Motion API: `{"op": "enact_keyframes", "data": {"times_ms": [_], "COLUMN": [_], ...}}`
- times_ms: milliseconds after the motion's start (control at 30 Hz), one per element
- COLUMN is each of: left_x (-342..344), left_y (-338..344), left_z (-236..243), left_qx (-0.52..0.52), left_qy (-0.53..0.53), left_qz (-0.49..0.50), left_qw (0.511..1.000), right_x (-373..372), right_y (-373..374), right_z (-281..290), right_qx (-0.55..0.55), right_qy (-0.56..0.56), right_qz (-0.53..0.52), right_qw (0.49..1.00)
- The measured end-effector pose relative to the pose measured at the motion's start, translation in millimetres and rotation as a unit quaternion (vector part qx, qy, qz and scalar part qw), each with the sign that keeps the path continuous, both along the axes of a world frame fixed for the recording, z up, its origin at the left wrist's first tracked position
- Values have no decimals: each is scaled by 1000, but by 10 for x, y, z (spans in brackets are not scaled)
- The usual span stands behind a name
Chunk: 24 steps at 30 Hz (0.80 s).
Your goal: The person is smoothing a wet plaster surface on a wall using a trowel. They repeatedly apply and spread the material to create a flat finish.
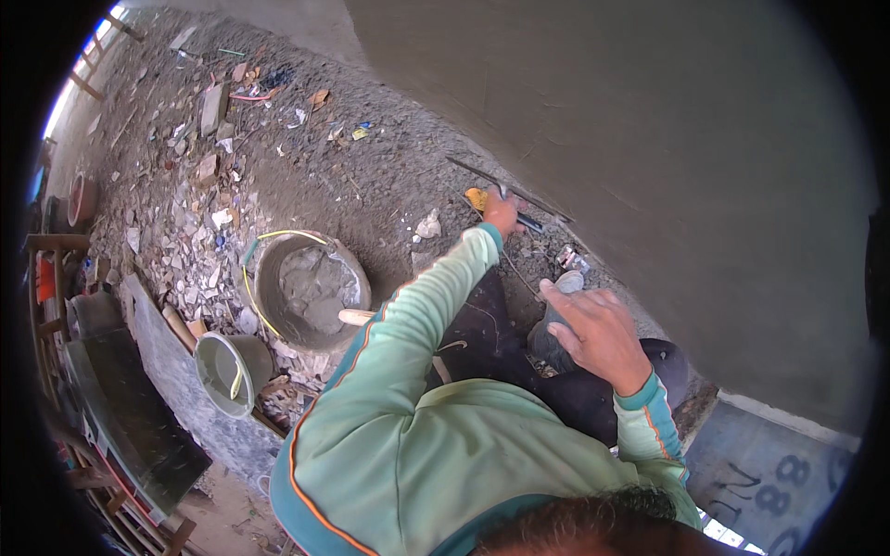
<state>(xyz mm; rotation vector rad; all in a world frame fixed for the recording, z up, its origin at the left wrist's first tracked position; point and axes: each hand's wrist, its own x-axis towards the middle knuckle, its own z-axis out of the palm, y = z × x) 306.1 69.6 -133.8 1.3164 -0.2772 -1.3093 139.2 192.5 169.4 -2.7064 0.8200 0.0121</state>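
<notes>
My left hand [502, 213] is stretched forward to the foot of the wall, closed around the handle of a plastering trowel [543, 208]. The trowel's long dark blade shows nearly edge-on, close beside the grey plastered wall [640, 139]. Over my bent legs, my right hand [598, 335] hangs with its fingers stretched out and nothing in it. To the left of my left arm stands a large bucket [269, 295] of grey mortar [320, 283], with a yellow and green handle. A pale wooden handle [355, 317] juts out near its rim, partly hidden by my sleeve.
A smaller grey bucket [256, 360] with liquid stands nearer on the left. Rubble [190, 255] and a brick [214, 109] litter the ground. A dark trough-like container [130, 417] lies far left. A crumpled pack [570, 259] lies by the wall; a lettered panel [769, 482] is at lower right.
</notes>
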Motion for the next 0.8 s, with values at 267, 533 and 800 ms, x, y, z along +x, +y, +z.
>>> {"op": "enact_keyframes", "data": {"times_ms": [267, 533, 800], "left_x": [416, 903, 2371], "left_y": [-888, -1375, -1584], "left_z": [-803, -205, 3692], "left_qx": [48, -13, -151], "left_qy": [30, 53, -281], "left_qz": [-68, -89, -52], "left_qw": [996, 995, 946], "right_x": [-249, -404, -432], "right_y": [-71, -106, -7], "right_z": [177, 404, 419], "right_qx": [7, 36, 70], "right_qy": [11, -12, -76], "right_qz": [-11, -16, 49], "right_qw": [1000, 999, 993]}}
